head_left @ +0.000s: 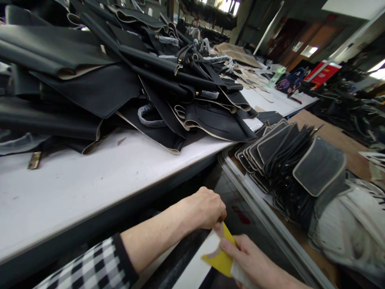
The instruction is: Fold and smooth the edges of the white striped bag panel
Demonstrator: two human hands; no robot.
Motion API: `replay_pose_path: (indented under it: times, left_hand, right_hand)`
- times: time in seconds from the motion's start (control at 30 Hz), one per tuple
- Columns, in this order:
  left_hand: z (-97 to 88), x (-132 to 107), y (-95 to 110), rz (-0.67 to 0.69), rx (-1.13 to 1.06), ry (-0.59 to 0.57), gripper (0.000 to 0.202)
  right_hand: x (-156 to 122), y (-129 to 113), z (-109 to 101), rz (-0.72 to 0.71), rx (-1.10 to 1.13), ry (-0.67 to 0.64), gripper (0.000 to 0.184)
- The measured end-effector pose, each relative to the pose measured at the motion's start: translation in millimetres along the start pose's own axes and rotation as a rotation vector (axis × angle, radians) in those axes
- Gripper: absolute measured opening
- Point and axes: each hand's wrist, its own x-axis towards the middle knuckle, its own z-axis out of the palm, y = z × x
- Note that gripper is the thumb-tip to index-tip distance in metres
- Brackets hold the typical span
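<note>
My left hand [206, 208] is closed in a pinch on the top edge of a small yellow piece [221, 259] with a white backing strip. My right hand [251, 259] grips the same yellow piece from below, thumb on its face. Both hands are low in the view, below the front edge of the white table [90, 188]. My left sleeve [96, 267] is black-and-white checked.
A big heap of black leather panels and straps [120, 72] covers the back of the table. To the right, a fanned stack of black rounded patches [288, 160] lies on a brown board [339, 140]. A white woven sack [355, 228] sits at far right.
</note>
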Motion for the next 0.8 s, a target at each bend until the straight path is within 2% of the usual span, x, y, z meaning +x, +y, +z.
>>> replay_pose_path:
  times: [0.07,0.17,0.3,0.4,0.5,0.63,0.73,0.8]
  left_hand:
    - [2.3,-1,-2,0.001,-0.005,0.024,0.016]
    - [1.5,-3,-5,0.004,-0.039,0.021,0.022]
    - [-7.7,-8,-5,-0.028,-0.168,-0.021,0.033]
    - [-12.7,-10,4,-0.126,-0.174,-0.018,0.041]
    - [-12.1,-4,19,-0.254,-0.133,-0.061,0.056]
    - [-10.5,9,32,-0.392,-0.130,-0.125,0.052]
    - [-11.3,14,26,-0.425,-0.195,-0.118,0.040]
    - [-10.1,11,15,-0.415,-0.274,-0.081,0.031]
  right_hand:
    - [0,-6,6,0.040,0.020,-0.003,0.076]
    - [1,-8,14,0.097,0.058,-0.012,0.076]
    - [7,8,32,0.116,0.163,0.092,0.070]
    - [15,20,47,0.147,0.250,0.135,0.065]
    - [20,23,58,0.047,0.227,0.113,0.073]
    - [15,19,65,0.006,0.195,0.061,0.082]
    - [-1,31,65,-0.077,0.179,-0.016,0.086]
    - [-14,49,61,-0.185,0.200,0.008,0.081]
